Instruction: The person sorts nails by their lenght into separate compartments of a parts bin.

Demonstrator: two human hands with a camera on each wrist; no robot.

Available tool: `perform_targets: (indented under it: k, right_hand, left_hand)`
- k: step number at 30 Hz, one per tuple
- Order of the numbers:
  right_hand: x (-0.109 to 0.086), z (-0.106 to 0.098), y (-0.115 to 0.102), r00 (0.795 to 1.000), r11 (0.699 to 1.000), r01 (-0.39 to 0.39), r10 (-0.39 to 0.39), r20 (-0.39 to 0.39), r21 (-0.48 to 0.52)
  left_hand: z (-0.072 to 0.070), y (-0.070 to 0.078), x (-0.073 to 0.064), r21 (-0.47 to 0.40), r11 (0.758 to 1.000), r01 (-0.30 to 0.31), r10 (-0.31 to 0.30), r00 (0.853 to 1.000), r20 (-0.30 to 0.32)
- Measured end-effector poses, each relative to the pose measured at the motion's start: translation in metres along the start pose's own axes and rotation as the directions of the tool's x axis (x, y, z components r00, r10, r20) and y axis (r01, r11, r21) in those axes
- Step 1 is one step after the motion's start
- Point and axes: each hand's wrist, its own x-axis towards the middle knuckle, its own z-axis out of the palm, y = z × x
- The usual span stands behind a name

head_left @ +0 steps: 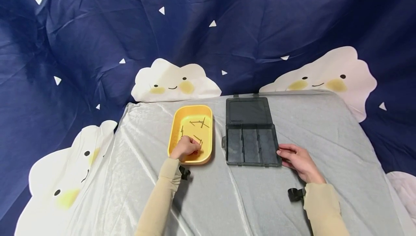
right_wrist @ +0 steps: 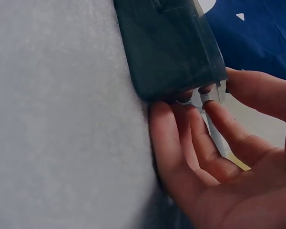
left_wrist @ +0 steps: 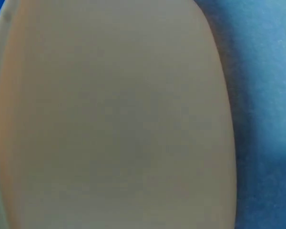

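Observation:
Inside a yellow tray [head_left: 173,134], my left hand [head_left: 186,147] reaches down with bent fingers near its front end. The fingertips are partly hidden, so whether they pinch anything cannot be made out. Several thin, dark nail-like pieces [head_left: 203,123] lie scattered on the tray's floor. To the right, a dark see-through compartment box [head_left: 250,145] lies with its lid [head_left: 248,110] folded back. My right hand [head_left: 299,160] rests its fingertips against the box's right side, near the front corner. In the right wrist view, its loosely bent fingers [right_wrist: 205,143] touch the box's end wall [right_wrist: 181,90].
A grey cloth [head_left: 208,203] covers the table, and a dark blue curtain [head_left: 195,37] with clouds hangs behind it. Black straps with cameras sit at both wrists. A blurred beige surface [left_wrist: 119,114] fills most of the left wrist view.

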Motion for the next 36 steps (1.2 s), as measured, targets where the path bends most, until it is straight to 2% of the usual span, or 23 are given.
perform_targets:
  k: [3,5,8,18,23,36]
  right_hand:
    - [0.001,0.0,-0.001,1.0,1.0,0.016,-0.015,-0.002,0.007]
    - [0.002,0.0,0.0,1.0,1.0,0.024,-0.024,0.001,0.014]
    - [0.003,-0.002,0.001,0.999,0.999,0.033,-0.034,0.009,0.04]
    - [0.005,-0.006,0.008,0.997,0.995,0.046,-0.051,0.058,0.089]
    - [0.004,-0.007,0.008,0.997,0.995,0.034,-0.041,0.071,0.098]
    - [0.004,-0.007,0.01,0.996,0.995,0.031,-0.038,0.075,0.09]
  left_hand:
    - [-0.001,0.0,-0.002,-0.124,0.992,0.007,-0.001,0.999,0.046]
    - [-0.001,-0.001,-0.002,-0.21,0.977,0.023,-0.006,0.997,0.082]
    - [-0.002,-0.002,-0.001,-0.277,0.96,0.046,-0.014,0.993,0.115]
    - [-0.002,-0.002,0.0,-0.315,0.945,0.085,-0.042,0.989,0.141]
    - [0.001,0.0,0.002,-0.332,0.942,0.059,-0.016,0.991,0.129]
    - [0.004,0.011,0.001,-0.473,0.88,0.031,0.042,0.989,0.143]
